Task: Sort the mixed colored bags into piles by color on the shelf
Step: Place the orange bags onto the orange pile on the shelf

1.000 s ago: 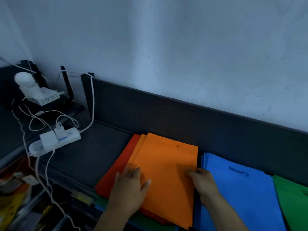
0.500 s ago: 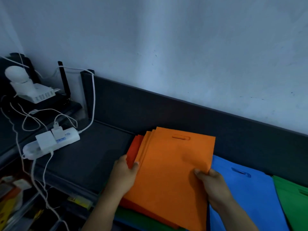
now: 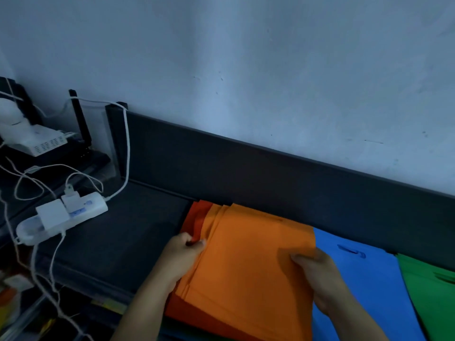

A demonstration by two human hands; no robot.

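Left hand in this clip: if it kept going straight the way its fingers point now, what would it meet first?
The left hand grips the left edge of the orange bags, fingers aimed right across them. Going on, it would probably slide over that stack toward the right hand holding the opposite edge; depth is unclear.

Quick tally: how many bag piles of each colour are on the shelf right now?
Orange pile: 1, gripped by both hands
Red pile: 1, under the orange
Blue pile: 1
Green pile: 1
Total: 4 piles; bags per pile can't be counted.
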